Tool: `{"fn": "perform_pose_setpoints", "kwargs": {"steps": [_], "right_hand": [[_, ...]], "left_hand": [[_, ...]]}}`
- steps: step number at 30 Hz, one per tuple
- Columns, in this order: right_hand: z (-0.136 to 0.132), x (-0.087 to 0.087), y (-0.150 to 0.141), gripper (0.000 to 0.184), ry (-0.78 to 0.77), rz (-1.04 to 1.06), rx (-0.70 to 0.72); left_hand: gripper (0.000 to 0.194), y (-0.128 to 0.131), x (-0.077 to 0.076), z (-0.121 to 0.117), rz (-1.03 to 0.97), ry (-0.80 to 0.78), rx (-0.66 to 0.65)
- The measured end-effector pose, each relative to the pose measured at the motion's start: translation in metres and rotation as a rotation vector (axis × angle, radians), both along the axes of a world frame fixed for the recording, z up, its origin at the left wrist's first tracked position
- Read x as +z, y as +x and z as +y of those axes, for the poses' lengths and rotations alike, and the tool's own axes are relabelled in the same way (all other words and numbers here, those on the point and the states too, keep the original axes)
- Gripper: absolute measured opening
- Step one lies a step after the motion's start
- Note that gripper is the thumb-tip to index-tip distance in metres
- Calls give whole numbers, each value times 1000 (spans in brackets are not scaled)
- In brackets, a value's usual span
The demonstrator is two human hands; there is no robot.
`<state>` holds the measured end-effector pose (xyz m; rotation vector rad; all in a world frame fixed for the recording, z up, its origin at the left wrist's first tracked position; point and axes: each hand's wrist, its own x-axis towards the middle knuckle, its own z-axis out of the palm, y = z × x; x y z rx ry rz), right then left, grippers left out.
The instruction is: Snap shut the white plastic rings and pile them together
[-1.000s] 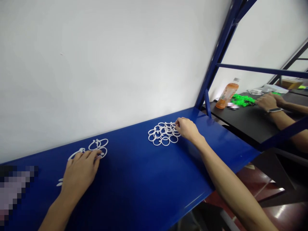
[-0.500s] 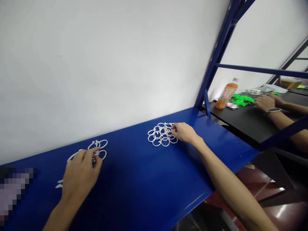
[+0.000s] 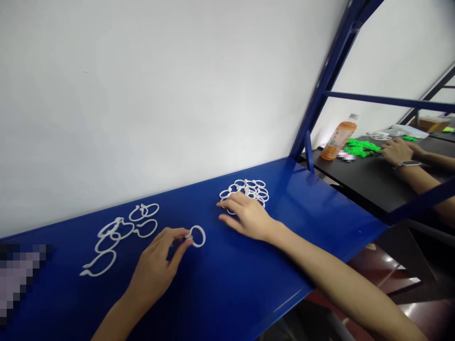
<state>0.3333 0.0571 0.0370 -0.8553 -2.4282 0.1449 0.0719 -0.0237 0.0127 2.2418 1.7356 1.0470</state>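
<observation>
My left hand point(image 3: 158, 263) pinches a thin white plastic ring point(image 3: 198, 236) by its small end pieces, between thumb and fingertips, above the blue shelf. To the left of that hand lie several loose white rings point(image 3: 107, 242); some show a gap between their ends. My right hand point(image 3: 249, 215) has its thumb and fingers apart, with nothing held in them. It hovers over, or rests at, the near edge of a flat cluster of white rings point(image 3: 262, 193) and hides part of it. Whether its fingers touch the cluster I cannot tell.
The blue shelf point(image 3: 199, 293) meets a white wall point(image 3: 177, 94) behind. A blue metal frame point(image 3: 320, 90) rises at the right end. Beyond it, another person's hands point(image 3: 398, 150) are by green pieces point(image 3: 362, 148) and a drink bottle point(image 3: 339, 138) on a black table point(image 3: 355, 175).
My left hand has moved right from the loose rings, now carrying one ring. My right hand has shifted left and nearer from the cluster's right side, and its fingers have spread.
</observation>
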Motion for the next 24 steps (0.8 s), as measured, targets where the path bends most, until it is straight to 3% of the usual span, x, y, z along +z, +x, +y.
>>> {"fn": "perform_pose_setpoints", "kwargs": {"steps": [2, 5, 10, 13, 19, 24], "right_hand": [[-11, -3, -11, 49, -40, 5, 159], [-20, -7, -22, 63, -67, -15, 274], [-23, -11, -27, 38, -51, -28, 295], [-25, -11, -26, 35, -74, 23, 295], [-24, -14, -26, 27, -302, 226, 339], [-23, -20, -28, 23, -457, 258, 410]], "left_hand": [[35, 5, 1, -2, -29, -23, -25], [35, 9, 1, -4, -65, -61, -19], [34, 10, -1, -6, -58, -69, 50], [33, 10, -1, -5, -41, -45, 37], [27, 11, -3, -2, 12, 139, -79], [12, 5, -9, 3, 92, 271, -233]]}}
